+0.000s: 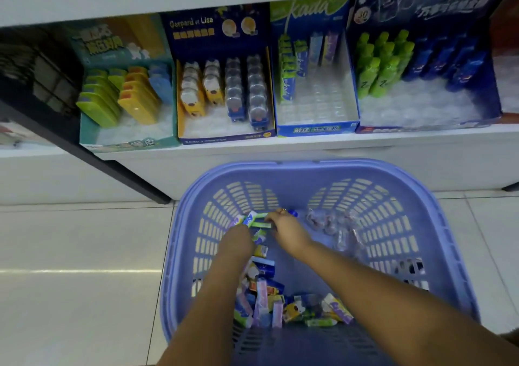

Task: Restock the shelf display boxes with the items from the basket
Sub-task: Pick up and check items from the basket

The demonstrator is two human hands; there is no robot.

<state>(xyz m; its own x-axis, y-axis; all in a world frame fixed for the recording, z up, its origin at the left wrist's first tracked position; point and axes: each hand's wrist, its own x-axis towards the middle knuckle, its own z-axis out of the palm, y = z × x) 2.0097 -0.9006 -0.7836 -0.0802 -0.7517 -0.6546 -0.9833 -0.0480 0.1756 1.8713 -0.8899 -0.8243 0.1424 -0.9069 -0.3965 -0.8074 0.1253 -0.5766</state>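
Observation:
A purple slatted basket (pixel 438 242) stands on the floor below the shelf, with several small boxed items (pixel 264 298) heaped at its near side and clear-wrapped ones (pixel 331 222) at the far right. Both my hands are inside it. My left hand (pixel 238 239) grips a few small green, blue and white packs (pixel 247 221). My right hand (pixel 286 228) pinches a green pack (pixel 261 223) next to them. On the shelf stand several display boxes; the blue one (pixel 317 128) is mostly bare inside.
Left to right on the white shelf (pixel 252 147) stand a teal box of coloured erasers (pixel 126 95), a navy box of bear-shaped items (pixel 224 90), the blue box, and a dark box of green and blue bottles (pixel 415 65). A dark shelf post (pixel 112 166) runs diagonally at left.

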